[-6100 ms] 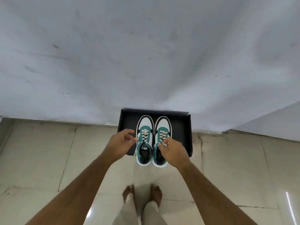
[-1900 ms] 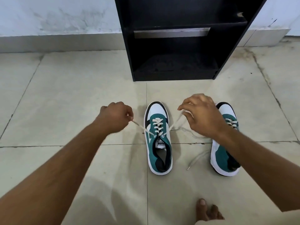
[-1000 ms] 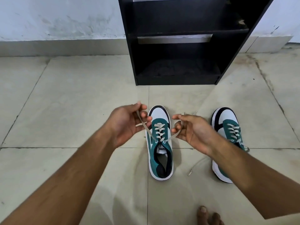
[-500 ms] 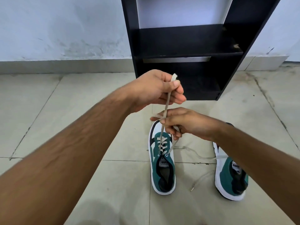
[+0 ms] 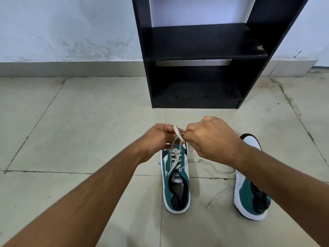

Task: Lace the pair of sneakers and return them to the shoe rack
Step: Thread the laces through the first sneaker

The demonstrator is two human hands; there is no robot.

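Note:
Two teal, white and black sneakers stand on the tiled floor, toes toward the rack. The left sneaker [image 5: 176,182] is laced partway, and its cream lace [image 5: 176,150] rises from the eyelets to my hands. My left hand [image 5: 158,138] and my right hand [image 5: 210,138] meet just above its toe, each pinching an end of that lace where the ends cross. The right sneaker [image 5: 249,198] lies partly under my right forearm, with its loose lace [image 5: 216,198] trailing on the floor between the shoes. The black shoe rack [image 5: 195,56] stands ahead against the wall.
The rack's two visible shelves hold nothing. A pale wall with a grey skirting [image 5: 71,68] runs behind it. Beige floor tiles [image 5: 80,131] with dark grout lines spread out to the left and right of the shoes.
My left hand has come down from its raised pull, and both hands now sit close together over the left sneaker's toe with the lace ends crossed. The view has tilted slightly down.

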